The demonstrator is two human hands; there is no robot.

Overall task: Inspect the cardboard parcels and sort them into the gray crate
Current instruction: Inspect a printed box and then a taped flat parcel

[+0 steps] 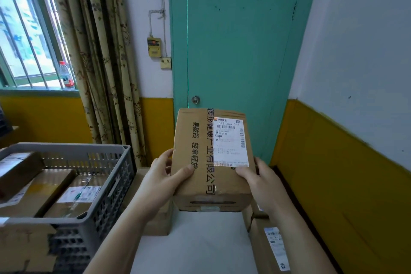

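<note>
Cardboard parcel point(212, 158) is held up in front of the teal door point(235, 35), label side up. It is gripped at its near end by left hand point(165, 176) and right hand point(259, 181), thumbs on top. Gray crate point(111, 187), left of the parcel, is loaded with other parcels point(55, 187).

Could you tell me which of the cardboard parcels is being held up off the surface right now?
The upright parcel with the white label, gripped by the left hand and right hand. The others lie in the crate or on the table.
</note>
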